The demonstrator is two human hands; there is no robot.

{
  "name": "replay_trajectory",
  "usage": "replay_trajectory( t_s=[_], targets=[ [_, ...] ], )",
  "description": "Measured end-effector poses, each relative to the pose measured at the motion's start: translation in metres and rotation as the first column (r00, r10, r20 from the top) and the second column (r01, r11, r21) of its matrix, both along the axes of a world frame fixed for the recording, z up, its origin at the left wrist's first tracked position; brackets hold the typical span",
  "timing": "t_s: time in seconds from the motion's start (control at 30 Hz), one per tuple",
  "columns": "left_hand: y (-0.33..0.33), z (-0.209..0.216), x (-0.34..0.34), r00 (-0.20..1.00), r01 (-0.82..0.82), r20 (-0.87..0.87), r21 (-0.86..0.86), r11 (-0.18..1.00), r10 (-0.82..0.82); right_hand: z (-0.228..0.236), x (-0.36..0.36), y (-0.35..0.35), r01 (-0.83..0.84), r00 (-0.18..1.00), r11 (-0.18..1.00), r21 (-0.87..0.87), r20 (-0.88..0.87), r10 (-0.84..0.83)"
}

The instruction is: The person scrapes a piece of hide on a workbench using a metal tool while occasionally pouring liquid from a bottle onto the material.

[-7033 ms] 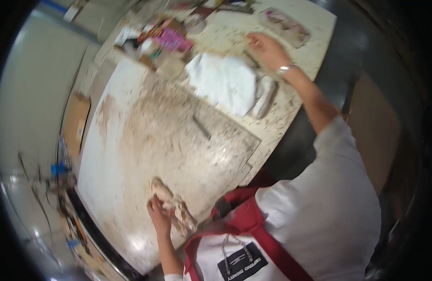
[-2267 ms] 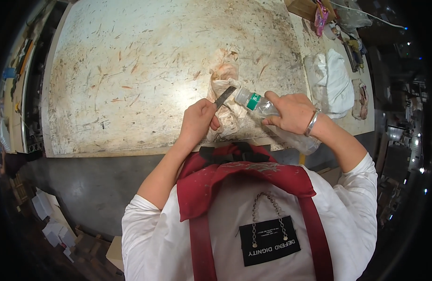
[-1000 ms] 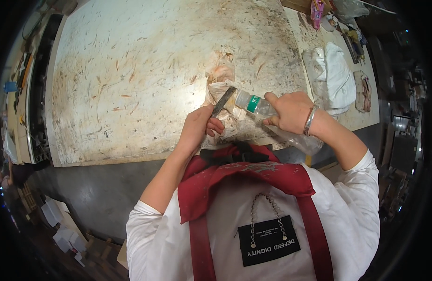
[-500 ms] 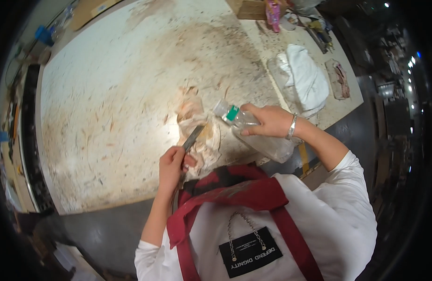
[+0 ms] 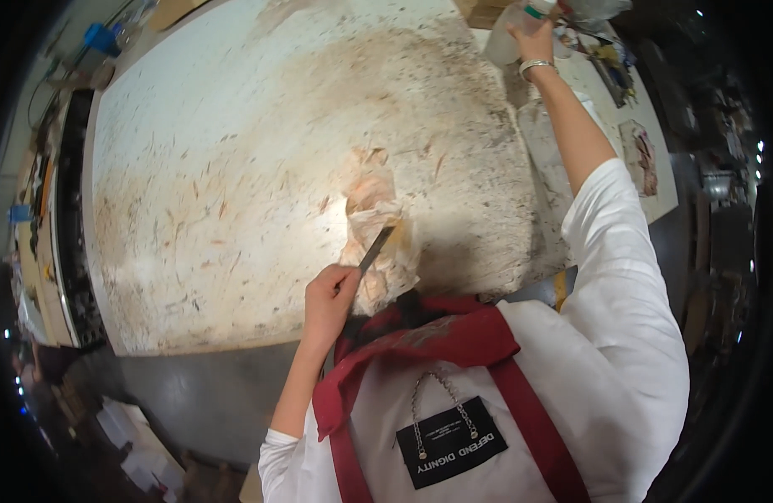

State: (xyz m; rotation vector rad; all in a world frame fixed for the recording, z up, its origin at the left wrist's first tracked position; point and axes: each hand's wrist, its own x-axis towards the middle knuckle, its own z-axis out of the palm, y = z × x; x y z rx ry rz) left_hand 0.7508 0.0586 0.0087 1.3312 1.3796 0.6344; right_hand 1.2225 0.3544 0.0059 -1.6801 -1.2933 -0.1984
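Note:
My left hand (image 5: 329, 298) is closed around a narrow, flat, grey metal blade-like tool (image 5: 376, 250); its exact kind is unclear. The tool's tip rests over a crumpled, stained, pale cloth or paper (image 5: 371, 194) near the table's front edge. A yellowish patch shows beside the tip. At the far right, my right hand (image 5: 533, 44) grips a clear plastic bottle (image 5: 504, 35) with a green band near its neck. The bottle's neck points away from me, partly cut off by the picture's upper edge. Whether its base touches the table cannot be made out.
A large worn, stained white tabletop (image 5: 236, 168) spreads before me. My right forearm partly covers a clear plastic sheet or bag (image 5: 544, 138) and white cloth. A small stained packet (image 5: 640, 159) lies farther right. Tools (image 5: 613, 71) and a cardboard box (image 5: 480, 12) stand at the far right.
My right hand has carried the bottle from beside the crumpled cloth to the far right. My left hand keeps the tool over the cloth. The whole view has shifted somewhat.

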Motion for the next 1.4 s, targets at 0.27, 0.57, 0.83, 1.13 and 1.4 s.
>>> replay_trajectory(
  t_s=[0.27,0.57,0.83,1.13,1.4],
  targets=[
    [0.006,0.003,0.000,0.982,0.026,0.187,-0.285,0.958,0.029,-0.036,0.049,0.035,0.015,0.995,0.995,-0.098,-0.094,-0.024],
    [0.006,0.023,0.000,0.930,0.055,0.345,-0.477,0.877,0.129,0.073,-0.169,-0.193,-0.653,0.627,0.685,-0.324,-0.738,0.249],
    [0.000,0.031,0.045,0.885,0.211,0.464,-0.464,0.861,0.033,0.034,-0.267,-0.325,-0.892,0.156,0.432,-0.134,-0.988,0.017],
    [0.016,0.032,0.022,0.956,0.291,0.012,0.041,0.956,-0.292,0.026,-0.257,-0.334,-0.693,0.312,0.666,-0.275,-0.948,-0.067],
    [0.100,0.000,0.037,0.717,0.697,-0.574,0.591,0.407,-0.395,0.018,-0.287,-0.351,-0.711,0.340,0.618,-0.336,-0.933,-0.117]
  ],
)
